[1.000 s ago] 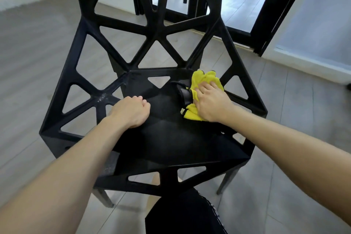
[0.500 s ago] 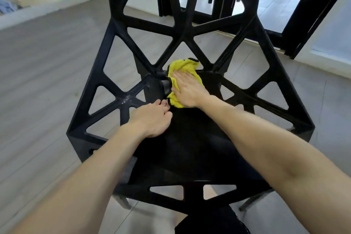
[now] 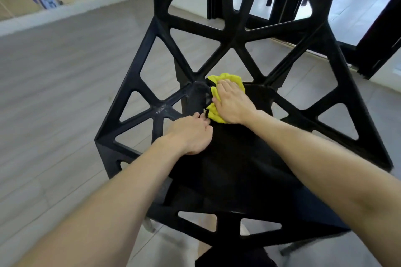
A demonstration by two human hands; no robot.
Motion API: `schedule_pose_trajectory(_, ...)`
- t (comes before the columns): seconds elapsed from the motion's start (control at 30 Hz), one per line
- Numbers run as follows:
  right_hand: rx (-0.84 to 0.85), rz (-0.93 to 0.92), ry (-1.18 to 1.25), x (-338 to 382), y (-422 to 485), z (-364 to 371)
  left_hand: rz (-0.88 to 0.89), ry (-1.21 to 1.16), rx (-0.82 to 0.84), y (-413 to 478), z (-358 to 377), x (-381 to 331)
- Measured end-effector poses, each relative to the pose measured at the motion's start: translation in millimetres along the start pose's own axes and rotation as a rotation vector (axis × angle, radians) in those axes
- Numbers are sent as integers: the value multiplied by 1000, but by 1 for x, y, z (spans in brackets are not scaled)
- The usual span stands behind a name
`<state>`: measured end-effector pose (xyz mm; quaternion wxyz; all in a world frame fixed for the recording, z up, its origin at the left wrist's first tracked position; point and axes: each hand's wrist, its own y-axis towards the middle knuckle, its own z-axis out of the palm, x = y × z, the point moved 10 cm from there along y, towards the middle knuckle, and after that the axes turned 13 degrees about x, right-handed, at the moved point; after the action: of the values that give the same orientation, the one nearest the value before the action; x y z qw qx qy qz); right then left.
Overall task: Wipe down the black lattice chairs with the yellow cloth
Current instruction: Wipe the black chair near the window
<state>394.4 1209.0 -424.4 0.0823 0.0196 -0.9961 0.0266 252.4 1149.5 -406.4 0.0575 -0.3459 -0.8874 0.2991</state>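
Observation:
A black lattice chair (image 3: 243, 171) fills the view, its triangular-cut back rising ahead of me. The yellow cloth (image 3: 217, 112) lies bunched at the rear of the seat, where seat and back meet. My right hand (image 3: 233, 102) presses flat on the cloth with straight fingers and covers most of it. My left hand (image 3: 191, 134) rests on the seat just left of the cloth, fingers bent down onto the black surface, fingertips close to the cloth's near edge. It holds nothing that I can see.
Grey plank floor (image 3: 65, 93) spreads to the left and behind the chair. Black door frames (image 3: 373, 34) and glass panels stand at the back right. A low white ledge (image 3: 43, 19) runs along the far left.
My right hand has slid the cloth leftward from the seat's right side to its rear centre. My left hand has moved up beside it. My view has shifted left of the chair.

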Motion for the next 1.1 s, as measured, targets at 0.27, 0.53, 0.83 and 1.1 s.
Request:
schedule_pose_trajectory(0.27, 30, 67, 126, -53, -72, -18, 6, -17, 17, -7, -2, -1)
schedule_pose_trajectory(0.53, 189, 186, -25, -44, -69, 10, -30, -43, -54, 7, 2, 4)
schedule_pose_trajectory(0.83, 386, 79, 112, -12, -157, 18, -91, 79, -78, -47, -14, 12)
schedule_pose_trajectory(1.1, 187, -62, 99, 24, -48, 21, -80, 217, -51, -56, 16, 12)
